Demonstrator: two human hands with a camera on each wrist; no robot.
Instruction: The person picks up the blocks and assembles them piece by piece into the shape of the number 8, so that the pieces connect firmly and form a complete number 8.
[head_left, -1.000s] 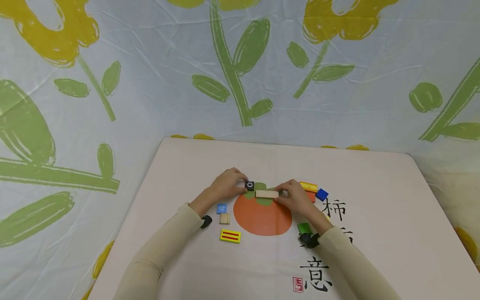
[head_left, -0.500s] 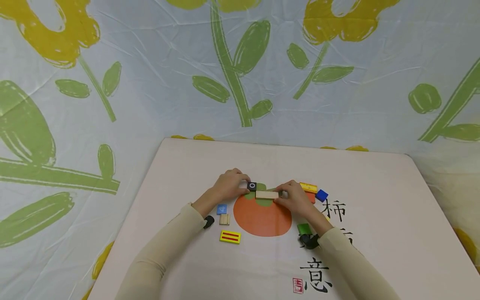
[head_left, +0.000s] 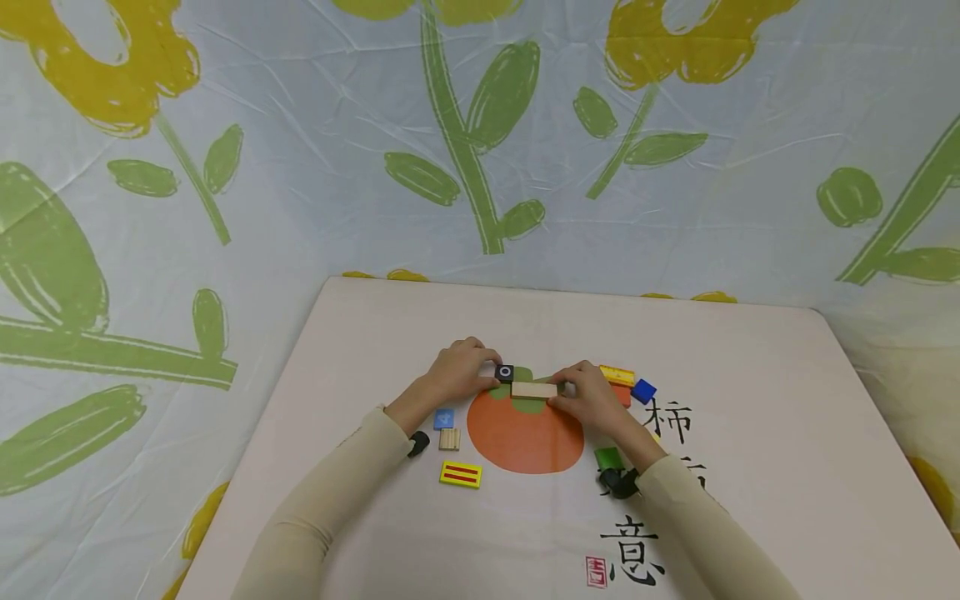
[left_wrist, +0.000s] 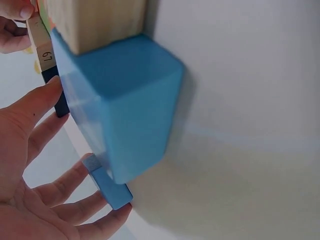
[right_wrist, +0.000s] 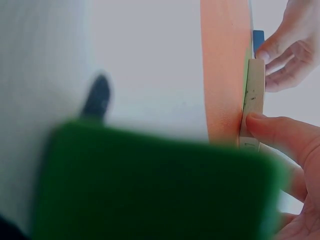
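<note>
In the head view my left hand [head_left: 459, 371] pinches a small black block with a white ring mark [head_left: 505, 372] between thumb and finger. In the left wrist view its other fingers touch a light blue block [left_wrist: 110, 185], hidden from the head camera. My right hand [head_left: 588, 396] holds the right end of a long plain wooden block [head_left: 534, 390], thumb on the near side. Both blocks lie by the printed green leaves of the orange fruit [head_left: 525, 437]. The black block's right edge meets the wooden block's left end. Printed digits show on the wooden block [left_wrist: 42, 45] in the left wrist view.
Left of the fruit lie a blue block marked 4 [head_left: 444, 418], a striped wooden block [head_left: 449, 439] and a yellow red-barred block [head_left: 461, 474]. Rightward are yellow [head_left: 617, 373], orange-red [head_left: 621, 395], blue [head_left: 643, 391] and green [head_left: 608, 458] blocks. Both wrists wear black cameras.
My left hand has slid the black block a little to the right, up to the wooden block's left end. My right hand and the wooden block have stayed in place.
</note>
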